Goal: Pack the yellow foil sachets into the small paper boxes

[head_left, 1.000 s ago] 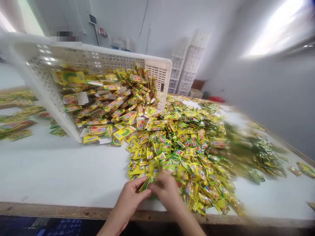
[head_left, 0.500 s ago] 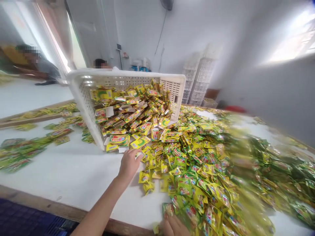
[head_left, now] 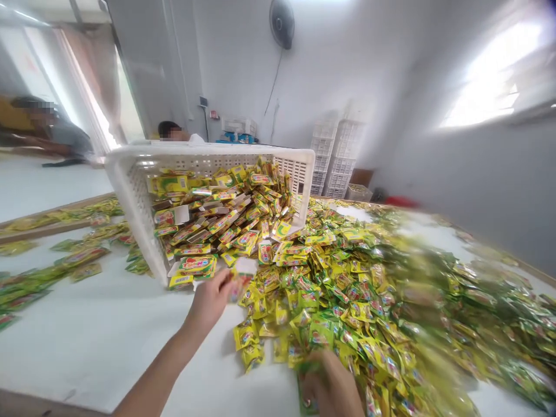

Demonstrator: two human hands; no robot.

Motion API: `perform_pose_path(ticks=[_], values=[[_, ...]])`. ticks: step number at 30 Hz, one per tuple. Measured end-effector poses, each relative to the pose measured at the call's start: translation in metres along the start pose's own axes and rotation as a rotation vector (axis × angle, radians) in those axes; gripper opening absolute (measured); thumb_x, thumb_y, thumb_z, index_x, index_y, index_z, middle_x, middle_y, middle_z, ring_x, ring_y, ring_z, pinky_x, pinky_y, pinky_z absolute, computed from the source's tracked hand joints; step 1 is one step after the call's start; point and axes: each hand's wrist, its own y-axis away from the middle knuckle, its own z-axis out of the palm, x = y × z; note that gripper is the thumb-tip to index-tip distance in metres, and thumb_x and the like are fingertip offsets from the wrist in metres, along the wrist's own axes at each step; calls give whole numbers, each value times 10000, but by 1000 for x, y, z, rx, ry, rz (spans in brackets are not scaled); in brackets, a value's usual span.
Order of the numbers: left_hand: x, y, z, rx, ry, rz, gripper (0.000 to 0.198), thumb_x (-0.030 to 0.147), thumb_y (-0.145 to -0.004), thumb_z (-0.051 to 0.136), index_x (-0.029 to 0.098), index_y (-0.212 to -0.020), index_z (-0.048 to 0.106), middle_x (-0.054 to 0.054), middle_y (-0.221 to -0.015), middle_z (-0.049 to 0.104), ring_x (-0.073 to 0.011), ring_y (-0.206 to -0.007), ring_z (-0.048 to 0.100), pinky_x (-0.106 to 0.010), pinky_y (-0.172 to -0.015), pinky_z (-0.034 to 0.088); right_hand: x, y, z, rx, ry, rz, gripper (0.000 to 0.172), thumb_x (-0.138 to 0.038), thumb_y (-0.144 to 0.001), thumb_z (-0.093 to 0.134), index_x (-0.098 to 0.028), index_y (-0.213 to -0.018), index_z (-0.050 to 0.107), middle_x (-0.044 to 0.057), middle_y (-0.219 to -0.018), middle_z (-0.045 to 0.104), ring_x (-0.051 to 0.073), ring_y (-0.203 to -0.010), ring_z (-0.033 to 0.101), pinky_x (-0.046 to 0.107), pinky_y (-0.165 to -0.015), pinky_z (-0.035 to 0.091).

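My left hand (head_left: pixel 212 301) is closed, with thumb and fingers pinching a small yellow box (head_left: pixel 245 267) whose white flap stands open; motion blurs the grip. Behind it, a white plastic crate (head_left: pixel 212 149) lies on its side, full of small yellow boxes (head_left: pixel 243 214) that spill from its mouth. At the lower middle, my right hand (head_left: pixel 333 382) is curled and blurred, closed on a green packet (head_left: pixel 305 388). Around it spreads a heap of shiny yellow and green packets (head_left: pixel 343 301), reaching to the right side of the table.
More packets (head_left: pixel 65 263) lie on the white table (head_left: pixel 108 341) at the left. Stacked crates (head_left: pixel 332 156) stand by the back wall, below a wall fan (head_left: pixel 282 23). One person (head_left: pixel 61 136) sits at the far left, and another person's head (head_left: pixel 170 131) shows behind the crate.
My left hand has gone from reaching at the crate's mouth to pinching a small box. My right hand has moved up into view with a green packet. The camera view has tilted up slightly.
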Motion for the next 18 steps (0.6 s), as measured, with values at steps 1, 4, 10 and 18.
perform_pose_path(ticks=[1, 4, 10, 18], values=[[5, 25, 9, -64, 48, 18, 261, 302, -919, 539, 181, -1114, 662, -52, -1057, 738, -229, -978, 678, -311, -862, 525, -8, -7, 0, 55, -37, -12, 108, -234, -883, 561, -229, -922, 662, 36, -821, 693, 198, -740, 657, 262, -675, 507], [21, 98, 46, -252, 305, 2, 297, 357, -893, 563, 207, -1112, 696, -32, -1067, 757, -237, -981, 692, -273, -843, 538, -30, -27, 4, 165, -99, -155, 156, -215, -926, 537, -213, -1059, 618, 67, -952, 672, 216, -882, 625, 323, -782, 504], [36, 151, 87, -287, 606, -154, 328, 437, -824, 640, 208, -1039, 733, -65, -1036, 766, -289, -988, 682, -315, -857, 535, -27, -24, 9, -148, 215, -320, 198, -81, -874, 495, -180, -983, 627, 78, -881, 625, 234, -862, 537, 369, -778, 447], [49, 155, 79, -459, 823, -144, 343, 436, -829, 675, 220, -1095, 692, -63, -1086, 731, -272, -1039, 649, -324, -896, 502, -47, -30, -16, -536, 310, -164, 163, -45, -734, 607, -204, -743, 640, 21, -848, 613, 184, -852, 572, 256, -742, 435]])
